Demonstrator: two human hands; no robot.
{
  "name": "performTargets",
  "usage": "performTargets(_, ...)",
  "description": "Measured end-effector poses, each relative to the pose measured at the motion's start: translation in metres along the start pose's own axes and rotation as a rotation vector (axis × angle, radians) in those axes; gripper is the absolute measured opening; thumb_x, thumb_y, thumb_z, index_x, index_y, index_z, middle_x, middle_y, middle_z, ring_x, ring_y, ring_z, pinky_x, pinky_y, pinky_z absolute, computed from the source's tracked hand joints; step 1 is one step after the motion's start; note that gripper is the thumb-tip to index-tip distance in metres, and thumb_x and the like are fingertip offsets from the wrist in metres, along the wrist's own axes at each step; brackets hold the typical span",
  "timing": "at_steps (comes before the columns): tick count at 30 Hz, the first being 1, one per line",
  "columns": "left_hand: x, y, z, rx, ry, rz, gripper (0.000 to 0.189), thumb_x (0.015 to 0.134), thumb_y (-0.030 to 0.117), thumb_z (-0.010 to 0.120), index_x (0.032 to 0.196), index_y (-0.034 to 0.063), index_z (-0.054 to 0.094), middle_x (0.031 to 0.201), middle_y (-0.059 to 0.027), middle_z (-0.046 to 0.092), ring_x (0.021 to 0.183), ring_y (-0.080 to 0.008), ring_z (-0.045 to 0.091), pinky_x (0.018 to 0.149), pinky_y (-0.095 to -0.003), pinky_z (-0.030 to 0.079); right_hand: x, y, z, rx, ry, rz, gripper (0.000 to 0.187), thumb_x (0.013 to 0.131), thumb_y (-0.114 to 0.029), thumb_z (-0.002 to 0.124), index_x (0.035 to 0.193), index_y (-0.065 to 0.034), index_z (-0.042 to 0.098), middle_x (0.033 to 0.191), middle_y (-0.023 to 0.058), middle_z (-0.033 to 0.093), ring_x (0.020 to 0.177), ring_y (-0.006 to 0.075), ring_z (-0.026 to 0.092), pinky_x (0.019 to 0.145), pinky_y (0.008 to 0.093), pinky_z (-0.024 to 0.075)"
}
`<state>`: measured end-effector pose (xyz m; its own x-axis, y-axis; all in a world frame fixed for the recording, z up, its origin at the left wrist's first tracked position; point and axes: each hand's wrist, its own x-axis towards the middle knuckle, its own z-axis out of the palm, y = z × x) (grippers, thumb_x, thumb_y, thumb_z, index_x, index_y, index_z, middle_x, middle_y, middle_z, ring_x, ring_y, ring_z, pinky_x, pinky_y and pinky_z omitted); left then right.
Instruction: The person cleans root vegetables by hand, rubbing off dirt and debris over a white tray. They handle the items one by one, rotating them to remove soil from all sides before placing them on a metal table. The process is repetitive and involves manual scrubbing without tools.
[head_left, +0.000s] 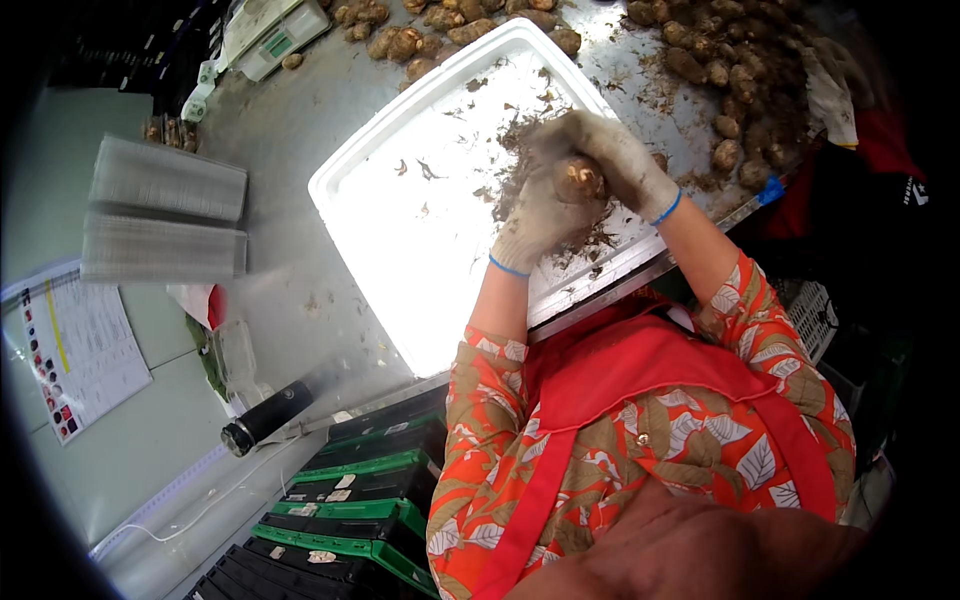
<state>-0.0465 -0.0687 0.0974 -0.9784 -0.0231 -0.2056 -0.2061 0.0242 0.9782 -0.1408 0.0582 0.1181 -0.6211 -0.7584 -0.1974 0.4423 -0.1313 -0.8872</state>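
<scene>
Both my hands wear soiled, pale knit gloves with blue cuff edges. Between them sits a brown taro corm (579, 180), its pinkish cut-looking end turned up toward me. My left hand (544, 221) cups the corm from below and the left. My right hand (619, 154) wraps around its far and right sides; the fingers are blurred and partly hidden. Below them is a shallow white plastic tray (360, 161), tilted across the metal table's front edge. Dark soil and fibrous skin scraps (517, 142) lie in the tray, thickest around my hands.
A heap of taro corms (739, 75) covers the table's right; more corms (427, 37) lie behind the tray. Leftward are a digital scale (277, 41), stacked clear plastic containers (165, 214) and a black flask (266, 416). Green-black crates (360, 502) stand below. A co-worker's gloved hand (829, 97) is at right.
</scene>
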Motion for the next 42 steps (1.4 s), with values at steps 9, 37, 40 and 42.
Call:
performTargets(9,-0.002,-0.023,0.024,0.176,0.206,0.074,0.041,0.074,0.006,0.079,0.111,0.0005,0.061,0.105,-0.0126,0.069,0.096,-0.0225,0.067,0.083,-0.0325,0.055,0.013,0.015,0.013,-0.295,0.182,0.038,0.035,0.102,-0.028,0.052,0.11,0.0022,0.069,0.094,0.0104,0.072,0.083,0.0165,0.069,0.079,0.0277,0.0547)
performTargets(37,0.013,-0.039,0.0,-0.085,0.385,-0.125,0.045,0.081,-0.006,0.07,0.124,0.0001,0.058,0.106,-0.0093,0.069,0.093,-0.0191,0.068,0.084,-0.03,0.058,-0.025,0.015,-0.007,-0.608,0.054,-0.502,0.058,0.106,-0.038,0.042,0.142,0.0077,0.046,0.142,0.0186,0.053,0.133,0.0257,0.049,0.114,0.0332,0.0337)
performTargets(40,0.013,-0.04,0.001,-0.088,0.388,-0.053,0.045,0.081,-0.007,0.069,0.123,-0.0001,0.058,0.105,-0.0099,0.07,0.094,-0.0202,0.068,0.084,-0.0304,0.058,-0.012,0.016,0.012,-0.742,-0.078,-0.533,0.053,0.107,-0.035,0.041,0.141,0.0056,0.047,0.143,0.0185,0.052,0.133,0.0239,0.049,0.111,0.0315,0.0376)
performTargets(42,0.014,-0.035,0.001,-0.058,0.389,-0.191,0.04,0.082,0.002,0.069,0.121,0.0015,0.059,0.101,-0.0128,0.07,0.092,-0.0248,0.069,0.083,-0.0337,0.058,-0.006,0.029,0.025,-0.451,0.022,-0.414,0.051,0.107,-0.035,0.043,0.139,0.0032,0.051,0.14,0.0179,0.055,0.13,0.0226,0.052,0.107,0.0308,0.041)
